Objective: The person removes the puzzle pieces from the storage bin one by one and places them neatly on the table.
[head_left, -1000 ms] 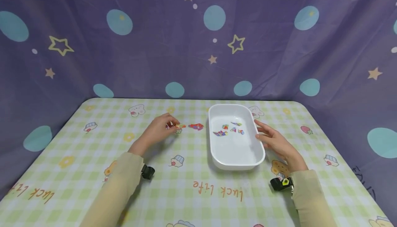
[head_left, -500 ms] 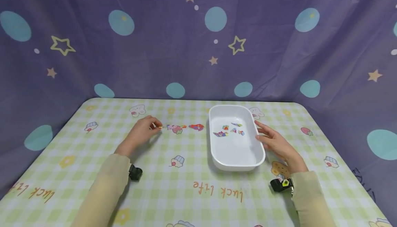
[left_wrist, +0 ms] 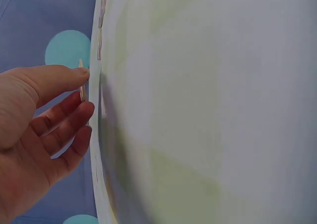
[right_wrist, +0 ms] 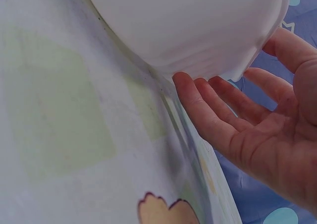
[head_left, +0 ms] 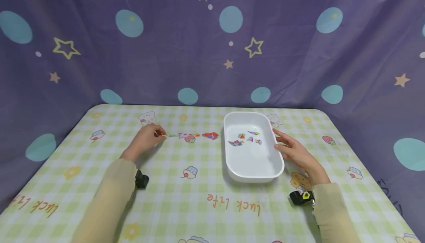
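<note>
My left hand [head_left: 147, 138] is low over the left part of the table, pinching a small flat colourful piece [left_wrist: 82, 92] between thumb and fingers. Most of that piece is hidden by the fingers. To the right of this hand, a multicoloured piece [head_left: 183, 136] and a red and purple piece [head_left: 210, 136] lie in a row on the cloth. My right hand [head_left: 297, 154] touches the outer right wall of a white rectangular tray [head_left: 254, 165] with loosely extended fingers. Inside the tray lie several small pieces, among them a long purple one [head_left: 236, 143].
A green and white checked tablecloth [head_left: 212, 186] with printed cupcakes, strawberries and lettering covers the table. Behind it hangs a purple curtain [head_left: 186, 62] with stars and blue dots. A faint greenish patch beside the left fingertips could be a piece or print; I cannot tell.
My left hand has moved left from the row of pieces, with a small piece in its fingertips. The right hand and the tray have stayed in place.
</note>
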A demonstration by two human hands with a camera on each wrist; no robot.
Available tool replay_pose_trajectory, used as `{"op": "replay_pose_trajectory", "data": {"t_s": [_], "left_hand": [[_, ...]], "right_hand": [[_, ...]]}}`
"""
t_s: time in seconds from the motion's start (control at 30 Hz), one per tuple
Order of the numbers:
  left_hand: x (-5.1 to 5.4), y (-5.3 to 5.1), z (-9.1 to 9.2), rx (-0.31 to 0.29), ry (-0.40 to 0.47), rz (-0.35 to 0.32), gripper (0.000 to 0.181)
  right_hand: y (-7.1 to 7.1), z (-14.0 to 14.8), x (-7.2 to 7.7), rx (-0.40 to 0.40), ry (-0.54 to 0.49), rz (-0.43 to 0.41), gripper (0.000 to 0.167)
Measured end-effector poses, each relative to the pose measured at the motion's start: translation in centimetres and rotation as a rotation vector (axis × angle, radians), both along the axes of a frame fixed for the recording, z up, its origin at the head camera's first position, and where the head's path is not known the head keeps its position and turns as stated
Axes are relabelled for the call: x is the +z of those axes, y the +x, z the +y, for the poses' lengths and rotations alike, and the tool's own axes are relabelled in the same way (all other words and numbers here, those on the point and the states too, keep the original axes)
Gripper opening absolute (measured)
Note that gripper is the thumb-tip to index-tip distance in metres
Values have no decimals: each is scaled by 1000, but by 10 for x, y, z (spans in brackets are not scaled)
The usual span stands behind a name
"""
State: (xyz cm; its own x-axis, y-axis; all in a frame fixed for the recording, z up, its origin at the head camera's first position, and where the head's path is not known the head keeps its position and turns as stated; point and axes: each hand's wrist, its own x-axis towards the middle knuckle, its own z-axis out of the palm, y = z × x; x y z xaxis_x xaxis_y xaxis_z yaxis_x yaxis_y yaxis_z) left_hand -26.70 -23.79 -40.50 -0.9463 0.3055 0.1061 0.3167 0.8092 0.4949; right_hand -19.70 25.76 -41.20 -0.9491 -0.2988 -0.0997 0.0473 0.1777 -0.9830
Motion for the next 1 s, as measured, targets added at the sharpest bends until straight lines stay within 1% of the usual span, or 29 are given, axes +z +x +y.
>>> {"op": "replay_pose_trajectory", "data": {"t_s": [0.13,0.3,0.4,0.47,0.57,0.6,0.63,0.7,0.8,0.83,0.93,1.0], "left_hand": [[-1,-4,1,8,-18,0,11],[-4,-10,-1,19,-75,6,10],[-3,-12,-1,28,-89,-9,11],[-1,-12,0,24,-78,-21,12],[0,-12,-1,-5,-47,-25,13],[1,-12,-1,-22,-36,-9,13],[1,-12,-1,-33,-26,-11,14],[1,-12,-2,-42,-15,-18,15],[1,-12,-2,-19,-20,-31,15],[1,-12,-1,-3,-25,-48,15],[4,-11,3,22,-33,-39,17],[7,-11,7,20,-22,-30,19]], "right_hand": [[0,-1,-1,4,-3,-4,65],[1,-1,0,4,1,-5,66],[0,-1,0,3,2,-4,66],[0,0,0,-3,4,-6,66],[0,1,0,-5,4,-8,66],[0,1,0,-5,3,-7,66],[1,2,0,-5,2,-4,66],[1,1,0,3,0,2,66],[1,1,0,3,-3,4,65],[0,1,0,5,-4,3,65],[0,1,0,4,-1,-4,65],[0,2,-1,4,1,-3,66]]}}
